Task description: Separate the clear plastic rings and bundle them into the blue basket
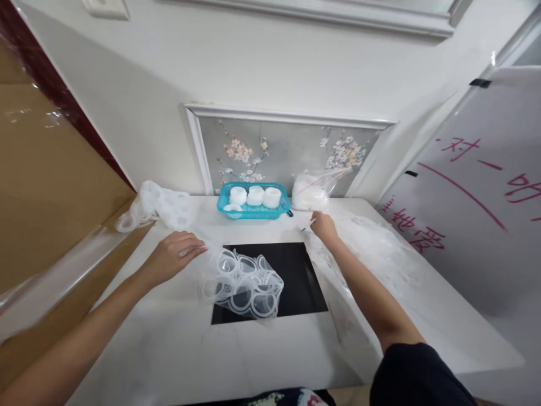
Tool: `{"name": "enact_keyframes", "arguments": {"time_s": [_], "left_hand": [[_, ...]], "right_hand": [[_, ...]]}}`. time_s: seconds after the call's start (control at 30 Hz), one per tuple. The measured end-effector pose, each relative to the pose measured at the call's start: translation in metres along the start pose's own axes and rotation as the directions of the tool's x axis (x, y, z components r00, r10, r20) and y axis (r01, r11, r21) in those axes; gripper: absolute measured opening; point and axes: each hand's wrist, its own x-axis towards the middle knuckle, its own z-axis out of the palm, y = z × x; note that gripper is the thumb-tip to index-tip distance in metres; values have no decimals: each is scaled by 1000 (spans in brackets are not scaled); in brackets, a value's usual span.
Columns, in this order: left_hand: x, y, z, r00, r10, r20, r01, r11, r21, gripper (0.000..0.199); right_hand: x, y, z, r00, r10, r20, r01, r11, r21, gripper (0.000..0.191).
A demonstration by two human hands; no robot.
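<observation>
My left fingers (192,242) look pinched on the bag of rings (249,282), probably to steady it, while my right fingers (317,218) grip some small white thing (308,225).

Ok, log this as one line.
left hand: at bag of rings; right hand: holding small white item; bag: partly over black rectangle; blue basket: behind rectangle

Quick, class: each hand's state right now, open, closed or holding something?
Left hand: closed, beside the clear bag of white rings; any grip cannot be told.
Right hand: closed, holding a small white item, too small to identify.
</observation>
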Motion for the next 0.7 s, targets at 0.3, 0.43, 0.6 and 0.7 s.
{"name": "enact_keyframes", "arguments": {"time_s": [0.3, 0.43, 0.6, 0.7], "left_hand": [[-2, 33, -7, 996, 76, -38, -78, 996, -53, 24], [-16, 46, -20, 997, 75, -23, -77, 991, -111, 18], [-38, 53, -41, 979, -57, -194, 32, 991, -129, 19], [-43, 54, -53, 922, -263, -284, 232, 963, -138, 28]], "right_hand": [[-80, -57, -8, 848, -494, 191, 315, 761, 567, 35], [-104, -100, 22, 596, -721, 353, 189, 554, 811, 51], [-112, -99, 15, 568, -725, 389, -7, 469, 883, 51], [-117, -88, -2, 493, -763, 418, 8, 485, 874, 49]]}}
